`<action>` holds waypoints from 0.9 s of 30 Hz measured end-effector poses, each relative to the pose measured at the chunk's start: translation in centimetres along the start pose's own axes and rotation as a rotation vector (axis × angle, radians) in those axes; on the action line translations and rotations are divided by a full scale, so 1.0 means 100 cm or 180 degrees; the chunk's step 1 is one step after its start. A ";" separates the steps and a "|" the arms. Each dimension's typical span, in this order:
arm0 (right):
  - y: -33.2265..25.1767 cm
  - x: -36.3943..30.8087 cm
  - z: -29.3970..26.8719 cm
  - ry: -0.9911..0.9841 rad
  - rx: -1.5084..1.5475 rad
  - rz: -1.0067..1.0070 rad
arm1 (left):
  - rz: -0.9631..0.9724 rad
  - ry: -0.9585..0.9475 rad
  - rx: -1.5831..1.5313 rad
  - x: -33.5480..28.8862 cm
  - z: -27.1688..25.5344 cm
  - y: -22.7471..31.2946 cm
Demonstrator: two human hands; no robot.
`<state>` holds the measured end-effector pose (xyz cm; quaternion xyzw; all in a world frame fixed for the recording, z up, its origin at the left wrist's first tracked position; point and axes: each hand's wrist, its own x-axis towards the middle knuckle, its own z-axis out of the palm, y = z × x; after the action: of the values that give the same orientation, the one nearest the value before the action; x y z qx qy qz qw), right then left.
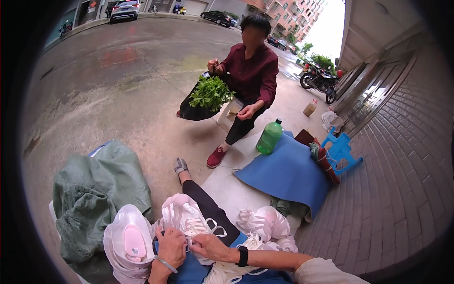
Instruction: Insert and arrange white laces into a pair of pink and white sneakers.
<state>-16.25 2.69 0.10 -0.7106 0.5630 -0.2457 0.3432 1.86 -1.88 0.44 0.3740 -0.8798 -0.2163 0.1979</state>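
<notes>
The hands meet over a white sneaker (185, 218) that is propped on the lap. The left hand (171, 246), a thin bangle at its wrist, is curled against the shoe's near side, seemingly to steady it. The right hand (208, 246), above a black wristwatch (242, 256), is pinched closed at the white laces (210, 230), the fingertips drawn together on the cord where it crosses the tongue. The shoe is kept tilted toward the body, presumably so that the lacing faces upward within easy reach.

A second shoe with a pink insole (133, 242) is lying just to the left, its opening turned up. More white sneakers (264, 222) are heaped to the right, close at hand on the pavement. A green sack (94, 194) is slumped beside the pile. Farther off, a blue mat (288, 173) is spread with a green bottle (270, 136) standing at its edge, and another person, crouched, is holding leafy greens (211, 93) over a dark bag.
</notes>
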 end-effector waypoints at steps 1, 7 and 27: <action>0.002 0.001 -0.002 0.0056 -0.0011 -0.0058 | 0.0084 -0.0112 0.0057 0.003 -0.001 -0.001; 0.010 0.002 0.000 -0.0105 0.0168 0.0046 | 0.0473 -0.0203 0.0445 0.008 0.009 -0.017; 0.009 0.002 0.004 0.0059 -0.0199 -0.0300 | -0.0191 0.0661 -0.0303 -0.013 0.023 0.000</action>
<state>-16.50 2.47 -0.85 -0.7443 0.5395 -0.2505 0.3036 1.46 -0.36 -1.72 0.4107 -0.8318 -0.2237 0.2991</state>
